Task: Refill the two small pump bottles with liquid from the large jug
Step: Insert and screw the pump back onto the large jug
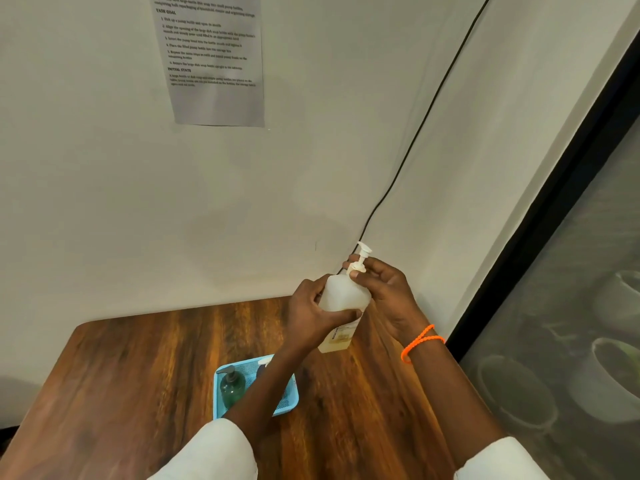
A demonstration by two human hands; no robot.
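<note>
The left hand (308, 311) is gripping the body of a white pump bottle (343, 299), holding it raised above the bench (138, 375). The right hand (384, 292) is pinching its pump collar (358, 270). Below the left forearm, a green pump bottle (232, 386) is standing in a blue tray (221, 410).

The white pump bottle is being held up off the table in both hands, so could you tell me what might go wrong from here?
1. The white pump bottle is held tilted in mid-air by the left hand alone; if the right hand twists the pump collar hard, it may slip.
2. Any liquid spilled would likely land on the wooden table, not in the blue tray.
</note>
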